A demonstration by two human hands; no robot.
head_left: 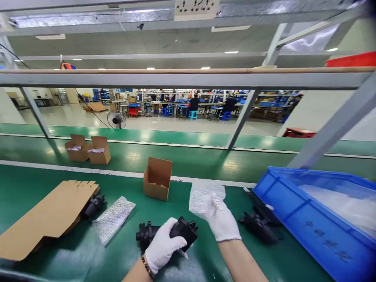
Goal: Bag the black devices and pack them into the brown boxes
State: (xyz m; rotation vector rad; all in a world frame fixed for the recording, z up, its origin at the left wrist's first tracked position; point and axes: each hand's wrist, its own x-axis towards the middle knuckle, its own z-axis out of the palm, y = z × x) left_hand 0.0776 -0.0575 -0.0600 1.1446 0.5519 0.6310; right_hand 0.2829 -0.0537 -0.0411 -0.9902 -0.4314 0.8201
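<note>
Near six o'clock, a gloved left hand grips a black gadget; at about half past five, the right hand pinches a bubble bag. Held one-handed, the gadget could slip onto the green table, or its bumpy body could snag the thin bag. Handwriting (unreadable from here) marks the blue bin, four o'clock; the sign at twelve is cropped.

Wears white gloves on left hand and right hand. Carries a beaded bracelet (dark, with yellowish beads) beside the left glove's edge. Shows bare forearms.
</note>
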